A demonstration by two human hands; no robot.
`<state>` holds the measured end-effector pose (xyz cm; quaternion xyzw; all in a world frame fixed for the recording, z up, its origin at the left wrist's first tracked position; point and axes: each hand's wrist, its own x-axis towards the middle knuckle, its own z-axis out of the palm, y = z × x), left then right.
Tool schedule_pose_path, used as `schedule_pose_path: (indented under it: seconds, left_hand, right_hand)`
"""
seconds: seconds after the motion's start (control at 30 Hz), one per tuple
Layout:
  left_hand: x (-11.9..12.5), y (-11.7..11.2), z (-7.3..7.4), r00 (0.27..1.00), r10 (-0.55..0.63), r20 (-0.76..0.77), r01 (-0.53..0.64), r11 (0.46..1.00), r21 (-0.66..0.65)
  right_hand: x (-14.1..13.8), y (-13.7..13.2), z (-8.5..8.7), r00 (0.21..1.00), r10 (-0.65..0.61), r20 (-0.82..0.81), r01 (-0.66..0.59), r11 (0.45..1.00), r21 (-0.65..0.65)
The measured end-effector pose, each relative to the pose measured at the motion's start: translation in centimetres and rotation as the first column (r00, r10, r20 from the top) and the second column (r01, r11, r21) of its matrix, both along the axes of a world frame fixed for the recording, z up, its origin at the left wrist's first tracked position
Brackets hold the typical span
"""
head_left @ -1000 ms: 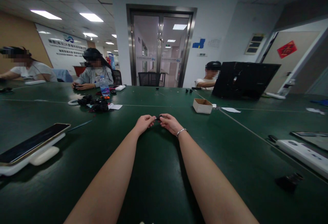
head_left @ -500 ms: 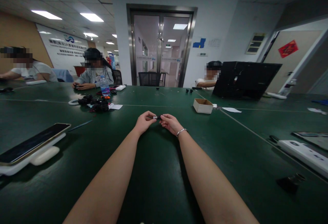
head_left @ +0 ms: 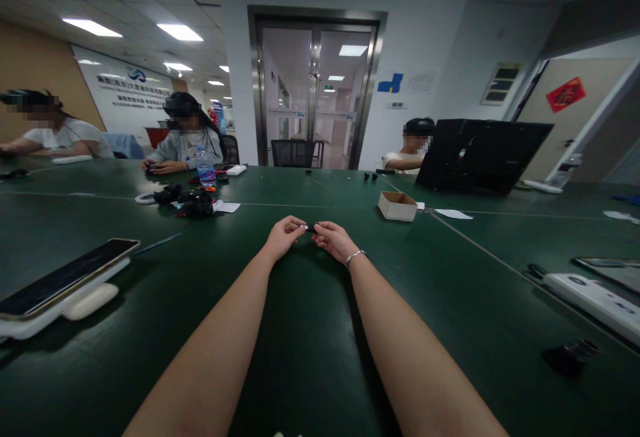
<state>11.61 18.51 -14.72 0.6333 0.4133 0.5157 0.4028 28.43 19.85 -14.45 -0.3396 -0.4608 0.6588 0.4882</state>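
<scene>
Close together over the green table [head_left: 300, 330], both hands pinch a small black piece with a silvery metal end [head_left: 311, 228]. My left hand [head_left: 283, 237] has thumb and fingertips closed at the silvery end. At the black end, my right hand [head_left: 335, 241] closes thumb and forefinger, the other fingers curled below. The piece is too small and partly covered for me to tell its kind. A silver bangle [head_left: 355, 257] circles my right wrist.
An open cardboard box [head_left: 397, 207] stands beyond my right hand. Left are tangled black items [head_left: 193, 202], a water bottle [head_left: 205, 169] and a phone [head_left: 70, 274]. Right lie a black fitting [head_left: 570, 357] and a white power strip [head_left: 595, 300]. Several people sit across the table.
Less of the silvery end shows between my fingers now, as the left fingertips sit slightly further over it. Otherwise the hands stay in nearly the same place.
</scene>
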Motion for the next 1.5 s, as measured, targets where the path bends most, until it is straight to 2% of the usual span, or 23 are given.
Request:
schedule_pose_path:
  seconds: [0.17, 0.37, 0.47, 0.57, 0.73, 0.93, 1.2, 1.33, 1.5]
  left_hand:
    - [0.06, -0.07, 0.02, 0.997, -0.053, 0.051, 0.052, 0.998, 0.028]
    - [0.52, 0.27, -0.22, 0.999, 0.02, 0.025, -0.013, 0.973, -0.231]
    - [0.4, 0.36, -0.37, 0.999, 0.024, -0.024, -0.028, 0.985, -0.171]
    - [0.17, 0.39, -0.5, 1.0, 0.028, 0.012, -0.027, 0.996, -0.089]
    - [0.09, 0.73, -0.77, 1.0, 0.009, 0.014, -0.006, 0.976, -0.219]
    - [0.32, 0.47, -0.72, 1.0, -0.006, 0.004, 0.007, 0.995, -0.104]
    - [0.31, 0.57, -0.76, 0.999, 0.034, 0.012, -0.033, 0.992, -0.12]
    - [0.37, 0.5, -0.62, 0.999, 0.002, 0.032, 0.003, 0.985, -0.175]
    - [0.33, 0.56, -0.66, 0.999, 0.034, 0.007, -0.033, 0.993, -0.112]
  right_hand:
    - [-0.09, -0.09, 0.15, 1.0, 0.0, 0.003, 0.0, 1.0, 0.0]
    - [-0.2, -0.05, 0.08, 1.0, -0.021, 0.019, 0.021, 1.0, -0.004]
    - [-0.24, 0.03, 0.03, 1.0, -0.018, 0.02, 0.018, 1.0, -0.011]
    - [-0.19, 0.03, 0.04, 0.999, -0.033, 0.017, 0.033, 0.999, -0.015]
    - [0.06, -0.01, -0.04, 1.0, -0.016, 0.009, 0.016, 1.0, -0.003]
    - [0.13, 0.12, -0.27, 1.0, -0.016, 0.005, 0.016, 1.0, 0.004]
    - [0.21, 0.48, -0.79, 0.999, 0.04, 0.025, -0.041, 0.998, 0.049]
    - [0.2, 0.42, -0.77, 0.999, 0.049, 0.014, -0.049, 0.998, 0.048]
    - [0.15, 0.23, -0.57, 0.999, 0.04, 0.006, -0.04, 0.998, 0.042]
